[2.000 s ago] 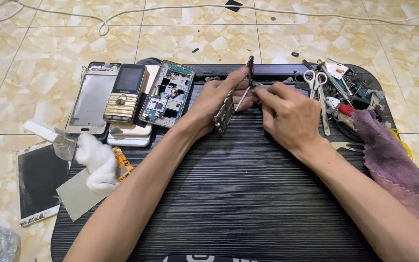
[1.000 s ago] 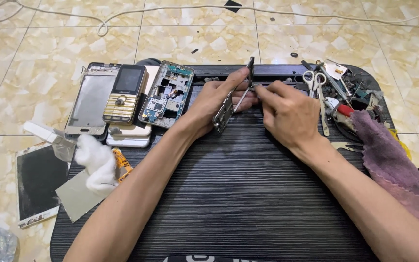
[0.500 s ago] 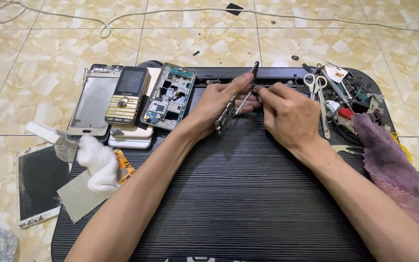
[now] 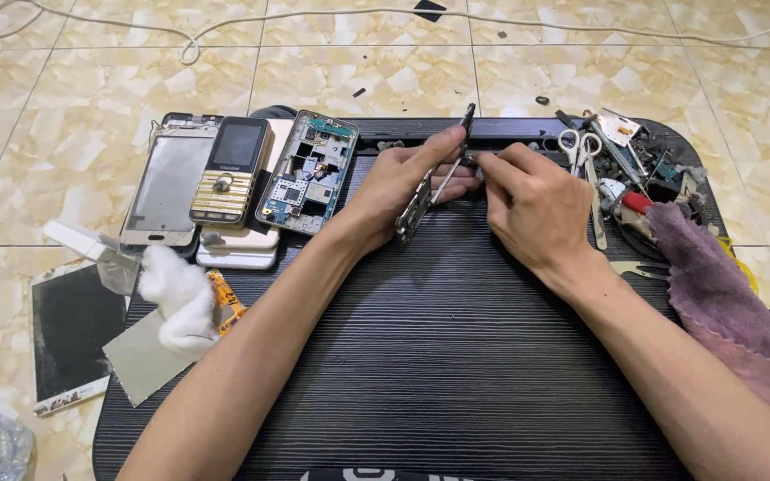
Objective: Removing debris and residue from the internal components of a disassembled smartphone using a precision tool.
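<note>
Left hand (image 4: 403,183) closed around a thin phone frame (image 4: 415,207), held on edge and tilted, thumb along its top, just above the black ribbed mat (image 4: 438,356). Right hand (image 4: 532,200) pinched narrow on a slim metal tool (image 4: 446,181), tip angled down against the frame between the two hands. Frame's inner face turned away, so contact point hard to make out; tool's handle hidden under the right fingers. To the left, a bare circuit board (image 4: 307,174), a gold keypad phone (image 4: 231,171) and a grey phone shell (image 4: 171,183) side by side. Scissors (image 4: 581,156) and small clutter near the right hand, purple cloth (image 4: 724,303) at the mat's right edge, partly cut off
</note>
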